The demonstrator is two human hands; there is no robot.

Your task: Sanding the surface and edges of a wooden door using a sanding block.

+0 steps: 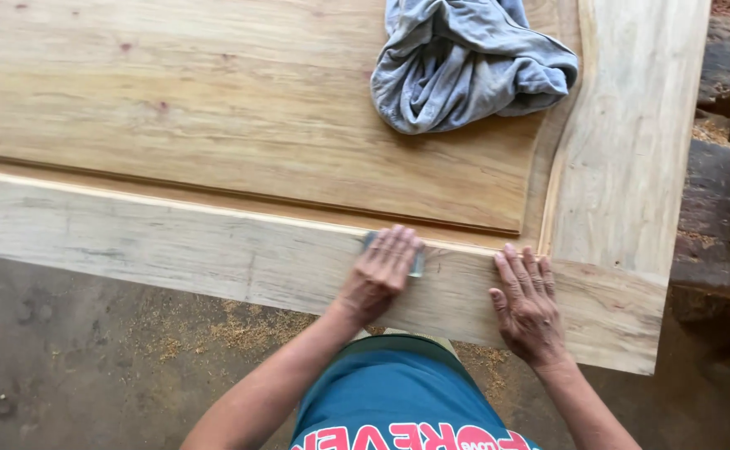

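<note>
My left hand (379,273) presses flat on a small grey sanding pad (416,265) lying on the pale wooden rail (215,250) of a large door panel, near the rail's inner moulded edge. The pad shows only at its edges under my fingers. My right hand (527,302) rests palm down on the same rail a little to the right, fingers apart, holding nothing. The raised centre panel (215,108) of golden wood lies beyond both hands.
A crumpled grey cloth (465,62) lies on the centre panel at the upper right. The curved right stile (632,150) ends at dark timber pieces (723,208). Below the rail is a dirt floor (90,350) strewn with sawdust.
</note>
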